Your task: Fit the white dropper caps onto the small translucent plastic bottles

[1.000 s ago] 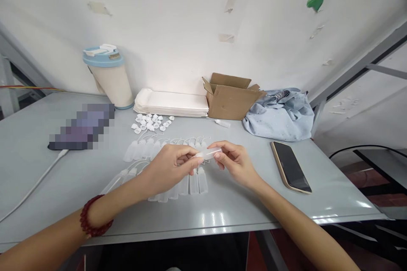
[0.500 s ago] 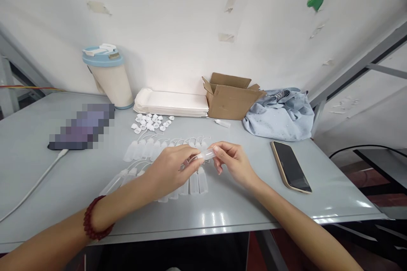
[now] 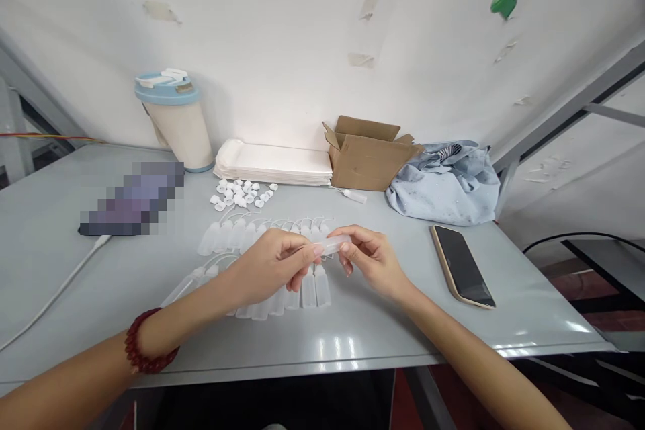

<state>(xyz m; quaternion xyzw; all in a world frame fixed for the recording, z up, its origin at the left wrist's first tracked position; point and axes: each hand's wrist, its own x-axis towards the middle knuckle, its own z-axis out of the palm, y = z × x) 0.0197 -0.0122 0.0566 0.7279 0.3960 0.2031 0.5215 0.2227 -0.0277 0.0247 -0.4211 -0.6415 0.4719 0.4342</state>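
Note:
A small translucent plastic bottle (image 3: 333, 244) is held level between my two hands, over rows of similar bottles. My left hand (image 3: 282, 261) pinches its left end with thumb and fingers, which hide that end. Around the right end are the thumb and fingertips of my right hand (image 3: 371, 261). Beneath, a back row of bottles (image 3: 232, 235) and a front row of bottles (image 3: 316, 287) lie on the grey table (image 3: 383, 322), thin curved tubes coming from their tops. My left forearm covers part of the front row.
Loose white caps (image 3: 240, 196) lie behind the rows. One more bottle (image 3: 355, 196) lies near the open cardboard box (image 3: 370, 161). Along the wall stand a tumbler (image 3: 179, 127), a white stack (image 3: 282, 164) and a blue cloth bundle (image 3: 443, 188). Phones (image 3: 463, 265) lie at both sides.
My left fingers have shifted their grip on the bottle's left end, the lower fingers now curled below it. The right hand stays at the other end, nearly still.

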